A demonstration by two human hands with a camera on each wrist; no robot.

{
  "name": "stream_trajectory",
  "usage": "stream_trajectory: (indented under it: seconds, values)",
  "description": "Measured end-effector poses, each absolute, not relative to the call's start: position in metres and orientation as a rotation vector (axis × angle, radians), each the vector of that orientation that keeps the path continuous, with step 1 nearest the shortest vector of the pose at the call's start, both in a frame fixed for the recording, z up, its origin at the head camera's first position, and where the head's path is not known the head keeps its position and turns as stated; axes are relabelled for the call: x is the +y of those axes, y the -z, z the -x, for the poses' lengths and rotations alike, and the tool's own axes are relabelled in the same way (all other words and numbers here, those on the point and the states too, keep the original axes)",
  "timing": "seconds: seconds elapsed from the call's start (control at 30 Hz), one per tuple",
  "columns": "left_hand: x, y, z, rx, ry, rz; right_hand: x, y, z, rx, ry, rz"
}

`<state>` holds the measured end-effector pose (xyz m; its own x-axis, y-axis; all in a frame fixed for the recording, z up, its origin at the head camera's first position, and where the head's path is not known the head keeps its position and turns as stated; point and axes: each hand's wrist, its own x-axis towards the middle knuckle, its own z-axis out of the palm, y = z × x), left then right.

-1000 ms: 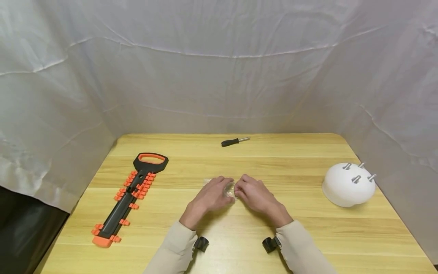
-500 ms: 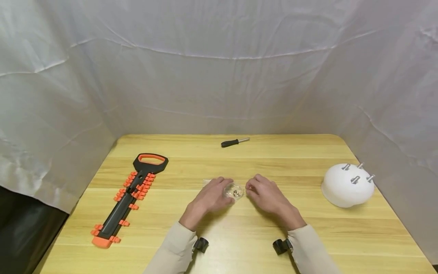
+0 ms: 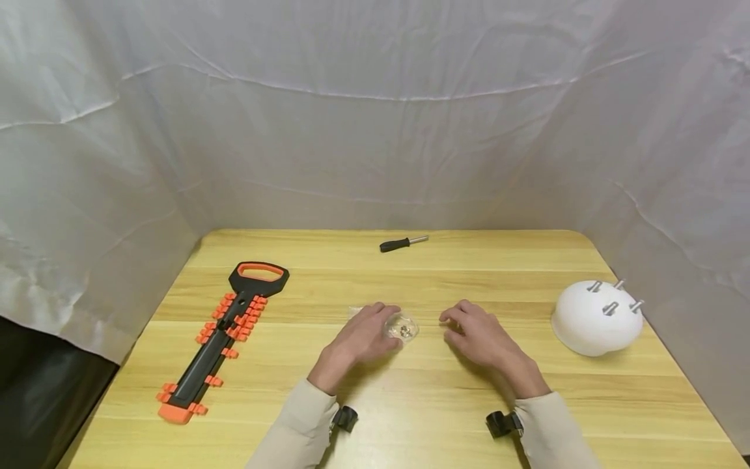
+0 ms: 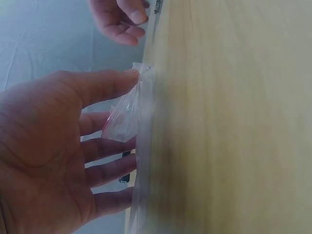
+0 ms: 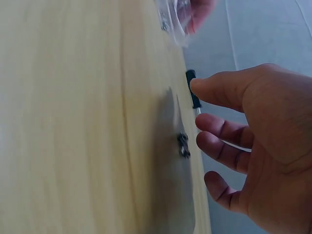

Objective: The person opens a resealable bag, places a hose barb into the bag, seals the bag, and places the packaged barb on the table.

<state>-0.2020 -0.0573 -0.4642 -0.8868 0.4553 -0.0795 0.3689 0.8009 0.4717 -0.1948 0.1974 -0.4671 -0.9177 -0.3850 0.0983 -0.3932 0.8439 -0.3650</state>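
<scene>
A clear plastic bag [image 3: 407, 319] lies on the wooden tabletop, its mouth facing right, with small metal pieces [image 3: 405, 331] inside. My left hand [image 3: 368, 332] holds it at the mouth; the left wrist view has the thumb on the crumpled bag edge [image 4: 126, 119] and the fingers spread along the film. To the right of the bag, my right hand [image 3: 477, 333] hovers low over the table, thumb and fingers apart and loosely bent, holding nothing. Small dark metal hardware pieces [image 5: 183, 145] rest on the tabletop close to its fingertips in the right wrist view.
A black-handled screwdriver [image 3: 403, 243] lies near the far edge. At left is a black and orange rack [image 3: 205, 355] with several orange clips. A white rounded body with metal posts [image 3: 594, 322] stands at right. Pale curtains [image 3: 375, 156] surround the table.
My right hand has moved from the bag's mouth to the right, and its fingers have loosened. The bag's metal contents have come into view. My left hand stays in place.
</scene>
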Motion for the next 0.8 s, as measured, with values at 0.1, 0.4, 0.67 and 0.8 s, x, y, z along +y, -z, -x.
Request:
stream_trajectory:
  seconds: [0.1,0.4,0.67,0.8]
  values:
    - [-0.057,0.463,0.202,2.796,-0.678,-0.647,0.204,0.468,0.195,-2.995,-0.599,-0.62]
    - [-0.057,0.465,0.202,2.8,-0.684,-0.659,0.22,0.472,0.191,-3.041,-0.631,-0.608]
    - [-0.057,0.464,0.202,2.812,-0.698,-0.674,0.229,0.472,0.19,-3.049,-0.599,-0.601]
    - [-0.057,0.464,0.201,2.808,-0.701,-0.666,0.231,0.473,0.19,-3.053,-0.591,-0.588]
